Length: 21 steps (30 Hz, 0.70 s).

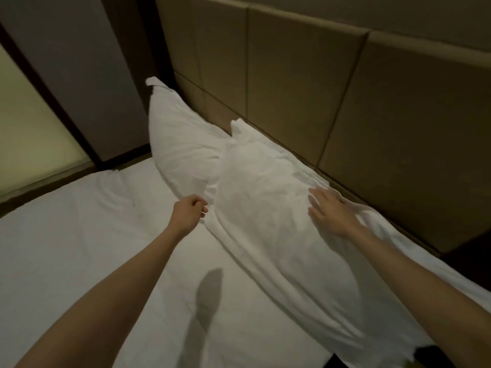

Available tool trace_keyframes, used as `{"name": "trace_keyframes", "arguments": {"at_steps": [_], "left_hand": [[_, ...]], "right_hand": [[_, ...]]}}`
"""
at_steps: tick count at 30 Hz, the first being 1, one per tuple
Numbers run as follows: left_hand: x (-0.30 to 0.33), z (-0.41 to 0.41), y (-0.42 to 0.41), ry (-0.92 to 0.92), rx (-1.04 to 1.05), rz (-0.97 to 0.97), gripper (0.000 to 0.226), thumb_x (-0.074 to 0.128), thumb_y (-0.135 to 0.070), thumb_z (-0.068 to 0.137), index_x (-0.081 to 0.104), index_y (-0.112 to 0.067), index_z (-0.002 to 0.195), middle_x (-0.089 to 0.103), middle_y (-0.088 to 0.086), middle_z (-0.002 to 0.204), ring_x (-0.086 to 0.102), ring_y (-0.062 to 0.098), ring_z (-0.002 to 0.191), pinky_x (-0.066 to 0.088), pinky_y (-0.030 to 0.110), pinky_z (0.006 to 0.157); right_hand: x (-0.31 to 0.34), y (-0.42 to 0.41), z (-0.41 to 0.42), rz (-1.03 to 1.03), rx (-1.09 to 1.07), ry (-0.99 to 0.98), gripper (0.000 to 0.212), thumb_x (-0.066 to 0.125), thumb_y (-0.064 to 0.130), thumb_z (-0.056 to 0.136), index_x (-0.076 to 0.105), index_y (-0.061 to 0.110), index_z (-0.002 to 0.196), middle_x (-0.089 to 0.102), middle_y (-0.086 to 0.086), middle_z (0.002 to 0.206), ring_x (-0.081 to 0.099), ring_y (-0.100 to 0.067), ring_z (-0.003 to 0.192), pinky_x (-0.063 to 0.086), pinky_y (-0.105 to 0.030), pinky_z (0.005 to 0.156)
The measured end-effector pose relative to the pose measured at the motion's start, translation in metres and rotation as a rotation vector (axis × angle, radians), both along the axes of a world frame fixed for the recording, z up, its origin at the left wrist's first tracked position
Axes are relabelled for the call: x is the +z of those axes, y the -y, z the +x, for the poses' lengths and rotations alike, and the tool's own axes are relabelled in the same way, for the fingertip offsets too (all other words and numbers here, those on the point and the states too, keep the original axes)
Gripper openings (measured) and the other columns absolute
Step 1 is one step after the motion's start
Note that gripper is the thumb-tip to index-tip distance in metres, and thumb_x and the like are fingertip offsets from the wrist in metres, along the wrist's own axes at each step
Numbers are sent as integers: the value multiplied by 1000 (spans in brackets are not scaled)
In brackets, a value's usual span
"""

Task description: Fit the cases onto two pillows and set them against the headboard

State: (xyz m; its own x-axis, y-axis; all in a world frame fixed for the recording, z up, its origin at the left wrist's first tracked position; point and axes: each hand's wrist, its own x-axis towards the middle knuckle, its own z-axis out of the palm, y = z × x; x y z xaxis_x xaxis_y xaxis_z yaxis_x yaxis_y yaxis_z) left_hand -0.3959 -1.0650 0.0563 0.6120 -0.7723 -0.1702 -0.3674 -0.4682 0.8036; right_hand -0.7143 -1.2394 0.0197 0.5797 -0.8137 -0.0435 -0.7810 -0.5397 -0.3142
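Two white cased pillows lean against the tan padded headboard (pixel 305 83). The far pillow (pixel 180 139) stands in the corner at the left end. The near pillow (pixel 265 208) lies along the headboard, overlapping the far one's lower edge. My right hand (pixel 332 211) rests flat on the near pillow's upper side, fingers spread. My left hand (pixel 190 211) hovers loosely curled at the near pillow's left edge, where the two pillows meet. Whether its fingertips pinch fabric I cannot tell.
A white sheet (pixel 93 248) covers the mattress to the left and front. A dark wall panel (pixel 79 62) and a lit frosted pane (pixel 32 128) stand beyond the bed's far side. A dark gap (pixel 467 256) lies at the right of the headboard.
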Motion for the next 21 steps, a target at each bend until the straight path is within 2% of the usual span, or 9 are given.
{"name": "trace_keyframes", "arguments": {"at_steps": [2, 4, 6, 8, 11, 15, 16, 18, 21], "left_hand": [[-1, -15, 5, 0, -49, 2, 30, 40, -5, 92, 68, 2, 99, 70, 16, 91, 61, 21, 73, 43, 19, 59], [0, -30, 10, -6, -89, -4, 30, 40, -5, 92, 68, 4, 100, 70, 20, 93, 61, 22, 74, 45, 23, 66], [1, -44, 15, -7, -117, -15, 30, 41, -5, 92, 68, 4, 99, 71, 21, 94, 61, 23, 75, 45, 27, 71], [2, -56, 19, 2, -145, -22, 30, 41, -5, 91, 68, 2, 98, 72, 20, 93, 62, 23, 75, 45, 26, 71], [4, -69, 21, 33, -219, -14, 29, 41, -6, 92, 68, 1, 99, 71, 17, 92, 62, 21, 74, 44, 20, 62], [9, -74, 13, 63, -255, -4, 29, 41, -5, 92, 68, 1, 100, 70, 17, 90, 62, 21, 73, 45, 19, 61], [9, -72, 10, 69, -254, -5, 29, 41, -5, 92, 68, 1, 100, 70, 17, 91, 62, 22, 74, 45, 22, 64], [13, -69, -3, 89, -254, -4, 29, 41, -6, 92, 68, 0, 100, 70, 16, 91, 63, 22, 75, 46, 26, 72], [23, -58, -32, 80, -255, -2, 28, 41, -6, 93, 68, 0, 102, 70, 16, 93, 63, 23, 77, 45, 28, 72]], "right_hand": [[7, -15, -33, -9, -121, 119, 47, 45, 28, 97, 39, 12, 141, 43, -10, 146, 40, -29, 134, 38, -42, 106], [16, -31, -58, -45, -200, 156, 43, 45, 25, 97, 44, 11, 137, 50, -9, 141, 48, -28, 127, 40, -39, 102], [27, -46, -77, -121, -227, 159, 35, 45, 22, 96, 55, 11, 128, 59, -10, 131, 55, -28, 117, 43, -38, 95], [35, -60, -87, -159, -190, 174, 28, 45, 21, 96, 62, 12, 116, 67, -7, 118, 61, -25, 104, 48, -37, 85], [34, -77, -97, -121, -101, 52, 26, 44, 22, 96, 63, 14, 112, 67, -2, 114, 61, -22, 101, 49, -37, 82], [33, -84, -114, -142, -279, -42, 20, 42, 14, 94, 61, 7, 96, 63, -11, 102, 58, -31, 95, 47, -39, 75], [32, -85, -114, -159, -290, -92, 20, 41, 11, 93, 61, 6, 96, 63, -13, 103, 58, -33, 96, 45, -39, 76], [34, -92, -108, -195, -247, -168, 24, 44, 12, 93, 62, 8, 108, 62, -12, 114, 55, -32, 106, 43, -40, 85], [43, -114, -86, -174, -181, -104, 31, 48, 13, 91, 60, 12, 120, 60, -9, 125, 52, -29, 115, 39, -39, 93]]}}
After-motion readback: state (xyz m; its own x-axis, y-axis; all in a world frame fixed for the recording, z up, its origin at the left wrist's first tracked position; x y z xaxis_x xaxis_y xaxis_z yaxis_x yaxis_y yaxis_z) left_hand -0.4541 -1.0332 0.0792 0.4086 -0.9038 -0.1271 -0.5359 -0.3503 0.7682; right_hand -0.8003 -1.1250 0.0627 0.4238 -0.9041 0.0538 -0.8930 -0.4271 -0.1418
